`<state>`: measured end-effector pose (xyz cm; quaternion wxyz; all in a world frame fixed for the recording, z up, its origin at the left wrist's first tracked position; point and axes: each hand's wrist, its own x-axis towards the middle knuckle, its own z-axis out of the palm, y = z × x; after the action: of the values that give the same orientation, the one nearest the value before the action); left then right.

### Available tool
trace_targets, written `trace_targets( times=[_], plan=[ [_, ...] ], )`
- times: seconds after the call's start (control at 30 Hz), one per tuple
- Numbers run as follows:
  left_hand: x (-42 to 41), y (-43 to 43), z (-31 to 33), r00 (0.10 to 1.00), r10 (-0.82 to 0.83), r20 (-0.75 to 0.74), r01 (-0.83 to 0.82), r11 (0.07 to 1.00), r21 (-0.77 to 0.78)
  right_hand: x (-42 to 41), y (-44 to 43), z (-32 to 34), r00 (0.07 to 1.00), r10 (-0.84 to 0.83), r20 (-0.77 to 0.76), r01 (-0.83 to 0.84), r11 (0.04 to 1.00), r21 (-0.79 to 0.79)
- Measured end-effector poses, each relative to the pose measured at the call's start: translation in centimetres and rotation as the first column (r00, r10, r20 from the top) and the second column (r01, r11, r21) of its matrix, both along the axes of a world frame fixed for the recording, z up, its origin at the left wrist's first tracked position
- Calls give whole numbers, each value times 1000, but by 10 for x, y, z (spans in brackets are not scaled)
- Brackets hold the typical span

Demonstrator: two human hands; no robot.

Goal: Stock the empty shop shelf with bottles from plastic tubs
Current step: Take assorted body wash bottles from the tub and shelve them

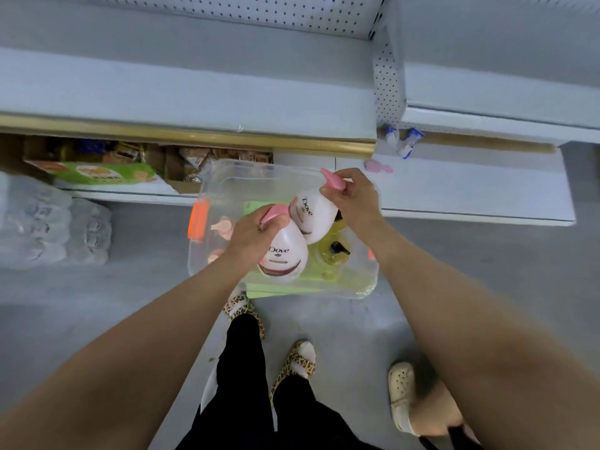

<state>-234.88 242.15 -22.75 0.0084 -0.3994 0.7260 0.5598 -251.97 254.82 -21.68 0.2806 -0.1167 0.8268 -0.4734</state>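
A clear plastic tub [207, 177] with orange handles stands on the floor below the pale shelf [194, 92]. My left hand [250, 235] grips the pink pump top of a white Dove bottle [285, 258] above the tub. My right hand [350, 196] grips the pink pump of a second white Dove bottle [313, 219], a little higher and tilted. Inside the tub a yellow bottle with a black pump [336, 251] stands, and pink pump tops [224, 227] of other bottles show at its left side.
A gold-trimmed shelf edge [259, 141] runs above the tub. Boxes of goods [107, 170] fill the low shelf at left, and wrapped water bottles [48, 222] sit on the floor. A pink comb [378, 165] lies on the right low shelf. Another person's foot [402, 391] stands at right.
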Motion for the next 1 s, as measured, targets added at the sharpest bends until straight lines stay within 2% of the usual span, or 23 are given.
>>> trace_targets(
  times=[0.23, 0.43, 0.6, 0.77, 1.0],
  plan=[
    [5, 8, 114, 976, 56, -210, -76, 993, -85, -8, -6, 126, 961, 169, -219, -198, 973, -116],
    [17, 11, 206, 893, 88, -442, -168, 975, -145, -4, -16, 241, 886, 236, -400, -324, 931, -169],
    [24, 1, 276, 837, 78, -541, -224, 952, -209, -9, -32, 337, 768, 258, -586, -432, 884, -176],
    [20, -24, 327, 818, 88, -568, -277, 926, -256, -20, -60, 425, 663, 296, -688, -536, 829, -160],
    [0, -73, 352, 783, 50, -620, -242, 943, -229, -54, -115, 479, 603, 316, -733, -560, 821, -106]
  ],
)
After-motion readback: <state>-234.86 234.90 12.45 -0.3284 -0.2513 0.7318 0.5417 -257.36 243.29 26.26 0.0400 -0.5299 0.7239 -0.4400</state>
